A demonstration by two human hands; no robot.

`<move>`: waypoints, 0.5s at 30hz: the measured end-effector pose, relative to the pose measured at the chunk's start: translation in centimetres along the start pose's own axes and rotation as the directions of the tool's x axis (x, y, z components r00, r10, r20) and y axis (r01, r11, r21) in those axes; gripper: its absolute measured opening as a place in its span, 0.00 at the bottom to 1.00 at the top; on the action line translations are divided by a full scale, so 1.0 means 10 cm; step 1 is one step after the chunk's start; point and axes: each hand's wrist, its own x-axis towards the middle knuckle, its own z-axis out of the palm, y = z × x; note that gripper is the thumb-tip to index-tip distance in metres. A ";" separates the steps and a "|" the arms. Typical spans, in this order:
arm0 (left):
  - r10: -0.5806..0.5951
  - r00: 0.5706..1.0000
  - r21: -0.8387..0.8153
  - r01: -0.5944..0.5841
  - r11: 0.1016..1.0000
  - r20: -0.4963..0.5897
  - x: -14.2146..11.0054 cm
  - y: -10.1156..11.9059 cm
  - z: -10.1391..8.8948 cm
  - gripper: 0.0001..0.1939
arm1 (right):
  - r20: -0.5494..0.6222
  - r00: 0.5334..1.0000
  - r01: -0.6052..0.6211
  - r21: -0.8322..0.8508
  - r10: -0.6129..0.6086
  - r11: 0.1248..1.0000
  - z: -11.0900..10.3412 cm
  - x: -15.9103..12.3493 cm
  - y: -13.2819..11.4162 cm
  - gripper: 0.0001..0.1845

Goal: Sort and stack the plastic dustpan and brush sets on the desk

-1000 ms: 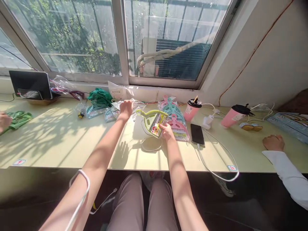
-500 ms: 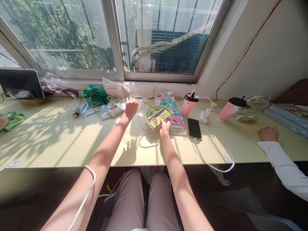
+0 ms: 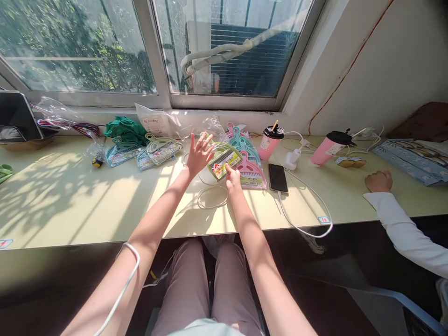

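A small green dustpan-and-brush set (image 3: 226, 161) in clear wrap is tilted up above the table. My right hand (image 3: 233, 178) pinches its lower edge, thumb on the printed label. My left hand (image 3: 200, 156) is open, fingers spread, at the dustpan's upper left side; I cannot tell whether it touches the wrap. Behind and right of the held set lies a pile of similar sets, with a pink one (image 3: 254, 176) in front and teal ones (image 3: 238, 135) further back. Crumpled clear plastic (image 3: 214, 125) lies behind the green set.
More wrapped dustpan sets (image 3: 163, 150) lie at left by a green cloth bundle (image 3: 126, 131). A phone (image 3: 278, 178) on a white cable, pink cups (image 3: 269, 147) and a charger (image 3: 291, 160) stand right. A co-worker's closed hand (image 3: 379, 181) rests far right. A looped cord (image 3: 212, 205) lies in front.
My left hand has opened from a closed shape and come right, closer to the green set. My right hand still holds the set. The whole view has shifted slightly.
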 end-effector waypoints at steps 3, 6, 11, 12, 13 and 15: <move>-0.235 0.944 -0.179 0.196 0.964 -0.230 -0.07 -0.04 0.04 0.33 | 0.023 1.000 0.002 -0.006 -0.001 1.000 -0.04 0.00 -0.01 0.16; -0.539 0.820 -0.525 0.378 0.762 -0.191 -0.03 -0.20 0.05 0.40 | 0.067 0.998 -0.012 -0.004 0.012 1.000 -0.04 -0.01 -0.02 0.13; -0.412 0.867 -0.855 0.420 0.304 0.280 -0.06 -0.21 0.19 0.46 | 0.123 0.990 -0.069 0.035 0.064 0.997 0.05 -0.08 -0.01 0.15; -0.384 0.863 -0.875 0.431 0.219 0.328 -0.12 -0.16 0.26 0.46 | 0.123 0.990 -0.068 0.046 0.062 0.997 0.07 -0.09 -0.01 0.14; -0.369 0.850 -0.882 0.449 0.139 0.375 -0.18 -0.09 0.33 0.47 | 0.120 0.991 -0.061 0.057 0.054 0.996 0.09 -0.09 -0.01 0.14; -0.350 0.819 -0.873 0.487 0.007 0.454 -0.30 0.01 0.47 0.46 | 0.090 0.995 -0.038 0.079 0.030 0.996 0.10 -0.08 -0.01 0.13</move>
